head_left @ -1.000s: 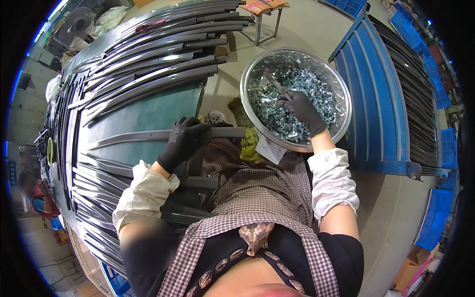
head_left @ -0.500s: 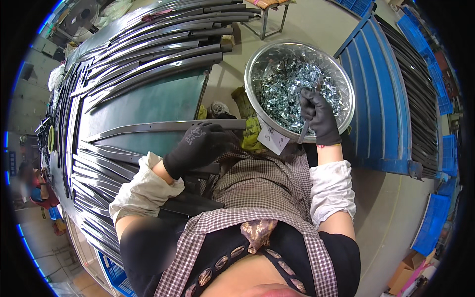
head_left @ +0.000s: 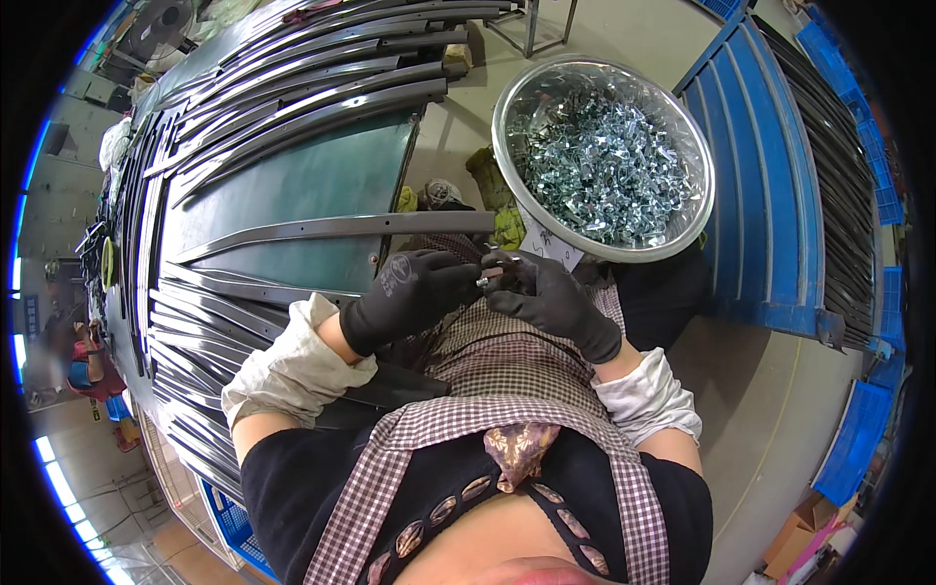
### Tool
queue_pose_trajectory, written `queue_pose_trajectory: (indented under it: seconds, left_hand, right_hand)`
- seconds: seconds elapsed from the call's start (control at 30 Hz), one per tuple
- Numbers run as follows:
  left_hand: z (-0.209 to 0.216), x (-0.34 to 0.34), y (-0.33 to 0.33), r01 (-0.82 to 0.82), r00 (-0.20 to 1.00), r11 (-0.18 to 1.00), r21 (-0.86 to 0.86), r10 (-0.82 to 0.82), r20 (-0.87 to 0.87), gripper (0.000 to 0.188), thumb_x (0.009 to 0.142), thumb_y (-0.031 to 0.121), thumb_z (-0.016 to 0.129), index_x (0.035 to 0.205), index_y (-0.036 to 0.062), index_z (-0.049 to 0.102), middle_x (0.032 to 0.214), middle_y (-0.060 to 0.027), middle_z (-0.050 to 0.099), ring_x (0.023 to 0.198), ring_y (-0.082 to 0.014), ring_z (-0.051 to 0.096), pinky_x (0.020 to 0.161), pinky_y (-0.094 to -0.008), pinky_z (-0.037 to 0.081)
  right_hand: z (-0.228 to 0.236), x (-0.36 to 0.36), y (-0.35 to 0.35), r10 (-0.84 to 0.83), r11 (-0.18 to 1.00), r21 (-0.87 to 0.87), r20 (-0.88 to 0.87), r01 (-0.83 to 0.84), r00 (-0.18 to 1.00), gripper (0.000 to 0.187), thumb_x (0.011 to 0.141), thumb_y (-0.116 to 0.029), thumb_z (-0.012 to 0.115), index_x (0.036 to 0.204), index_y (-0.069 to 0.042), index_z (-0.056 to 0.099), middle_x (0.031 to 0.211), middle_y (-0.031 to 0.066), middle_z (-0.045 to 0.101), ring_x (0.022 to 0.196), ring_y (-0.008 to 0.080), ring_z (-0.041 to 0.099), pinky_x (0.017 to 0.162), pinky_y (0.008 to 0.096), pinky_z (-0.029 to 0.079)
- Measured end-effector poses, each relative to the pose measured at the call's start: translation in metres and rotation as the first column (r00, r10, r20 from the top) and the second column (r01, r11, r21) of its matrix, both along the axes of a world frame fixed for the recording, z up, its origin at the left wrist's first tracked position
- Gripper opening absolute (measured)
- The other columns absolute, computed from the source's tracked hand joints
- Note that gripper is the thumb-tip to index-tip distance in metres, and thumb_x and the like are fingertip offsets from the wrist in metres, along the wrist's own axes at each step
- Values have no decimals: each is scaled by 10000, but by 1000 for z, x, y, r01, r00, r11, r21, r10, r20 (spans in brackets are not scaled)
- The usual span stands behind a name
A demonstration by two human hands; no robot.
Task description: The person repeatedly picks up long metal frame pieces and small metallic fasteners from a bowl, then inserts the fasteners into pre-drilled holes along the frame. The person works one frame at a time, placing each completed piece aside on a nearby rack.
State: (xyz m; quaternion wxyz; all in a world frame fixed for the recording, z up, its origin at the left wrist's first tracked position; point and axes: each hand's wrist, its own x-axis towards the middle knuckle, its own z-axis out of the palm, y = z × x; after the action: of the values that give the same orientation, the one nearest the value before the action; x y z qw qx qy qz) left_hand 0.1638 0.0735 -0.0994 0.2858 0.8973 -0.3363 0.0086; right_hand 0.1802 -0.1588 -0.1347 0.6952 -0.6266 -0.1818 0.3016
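Green table [head_left: 312, 161] bears dark strips [head_left: 341, 227]; near a bowl [head_left: 694, 200] of metal clips [head_left: 604, 166], right hand [head_left: 556, 297] pinches a small metal piece [head_left: 483, 282]; left hand [head_left: 414, 292] curls close, grip unclear.

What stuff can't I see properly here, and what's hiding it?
All in the head view:
Small silvery metal piece: its full shape; it's tiny and partly covered by the black-gloved right hand.
Black-gloved left hand: its grip, lost where dark fingers meet.
Shiny round metal bowl: its bottom, buried under loose shiny metal bits.
Metal-legged stand: its top, cut off by the upper edge.
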Motion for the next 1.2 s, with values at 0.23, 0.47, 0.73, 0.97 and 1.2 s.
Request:
queue_pose_trajectory:
  seconds: [0.23,0.47,0.73,0.97,1.2]
  left_hand:
    - [-4,6,4,166,907,931,326,-274,320,357,748,179,703,1097,106,676,870,-13,584,752,-179,624,634,-338,517]
    - [-15,11,3,246,894,915,319,-341,289,393,743,168,696,1128,97,668,917,-29,589,805,-199,617,677,-347,513]
    - [-13,42,7,44,939,982,183,-103,329,496,795,209,727,1255,67,611,1073,-109,636,914,-318,643,765,-434,533]
    - [-44,47,36,-33,999,990,136,30,28,546,789,270,775,1264,64,601,1043,-154,670,892,-349,658,781,-415,536]
    - [-26,38,27,6,993,998,65,2,-116,365,810,217,727,1144,87,656,1112,-130,676,994,-347,662,838,-431,538]
  right_hand:
    - [5,6,-4,42,990,-127,-110,-56,993,389,863,-165,769,1161,36,621,850,6,629,809,58,565,731,239,495]
    - [4,11,-10,89,977,-200,79,-72,993,403,836,-205,785,1130,22,628,835,17,624,762,70,540,679,260,463]
    - [-20,14,-11,-137,966,-164,326,198,936,355,866,-191,741,1125,21,624,844,65,639,744,128,578,674,298,483]
    - [-22,26,-14,62,835,-449,652,319,755,411,893,-209,680,1248,-28,576,1012,173,681,910,310,659,784,406,514]
    - [-37,38,-11,54,948,-263,685,177,726,292,908,-211,672,1142,-37,647,974,160,684,883,326,652,775,411,513]
